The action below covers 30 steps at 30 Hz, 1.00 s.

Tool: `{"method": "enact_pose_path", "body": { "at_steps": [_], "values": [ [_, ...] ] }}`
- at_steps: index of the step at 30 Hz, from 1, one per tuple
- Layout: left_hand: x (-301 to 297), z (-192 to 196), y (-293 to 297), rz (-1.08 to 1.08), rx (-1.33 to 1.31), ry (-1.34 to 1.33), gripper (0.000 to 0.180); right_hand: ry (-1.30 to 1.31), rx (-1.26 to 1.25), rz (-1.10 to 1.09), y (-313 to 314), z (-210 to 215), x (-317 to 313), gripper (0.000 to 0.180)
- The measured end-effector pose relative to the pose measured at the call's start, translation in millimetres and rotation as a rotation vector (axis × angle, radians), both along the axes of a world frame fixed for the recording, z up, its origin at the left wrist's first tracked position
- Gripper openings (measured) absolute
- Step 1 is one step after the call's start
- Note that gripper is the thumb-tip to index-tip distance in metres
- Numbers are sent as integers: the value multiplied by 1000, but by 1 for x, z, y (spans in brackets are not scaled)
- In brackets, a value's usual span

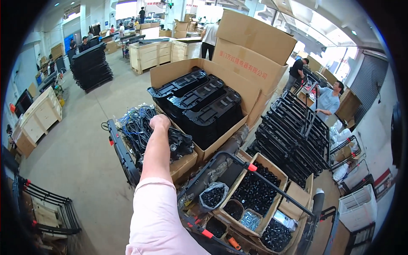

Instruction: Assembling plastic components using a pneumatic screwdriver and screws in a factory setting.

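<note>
My left hand (160, 121), at the end of an outstretched arm in a pink sleeve, reaches into an open cardboard box (183, 168). Its fingers are curled closed among a tangle of blue, black and white cables (138, 121), and their tips are hidden. Black plugs or fittings (179, 140) lie in the same box, just right of the wrist. A long black frame piece (123, 148) leans along the box's left side. Directly beyond the hand, a large carton (170, 70) holds stacked glossy black moulded covers (204, 95). My right hand is out of view.
On the right, a bench holds a box of small black parts (259, 187), a bag of black pieces (212, 196), silver screws (250, 220) and an orange-handled tool (233, 243). Black metal frames (293, 136) are stacked beyond it, with a co-worker (328, 102) beside them. Wooden crates (151, 55) stand farther back.
</note>
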<state>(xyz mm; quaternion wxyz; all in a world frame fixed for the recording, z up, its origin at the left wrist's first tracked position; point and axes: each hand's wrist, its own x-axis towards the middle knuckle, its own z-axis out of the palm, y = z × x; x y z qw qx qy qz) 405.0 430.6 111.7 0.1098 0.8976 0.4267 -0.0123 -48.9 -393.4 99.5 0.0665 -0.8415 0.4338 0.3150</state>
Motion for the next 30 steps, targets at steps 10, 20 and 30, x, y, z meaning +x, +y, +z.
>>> {"method": "enact_pose_path", "body": {
  "at_steps": [10,20,30],
  "values": [
    [-52,40,-10,-27,-161,-946,46,-139,73,312,-1,-14,17,53],
    [-184,129,-146,-293,-1300,-1398,29,-357,260,806,55,26,93,51],
    [-271,128,-224,-114,-1436,-1164,43,-506,581,1114,106,42,91,38]
  ]
}}
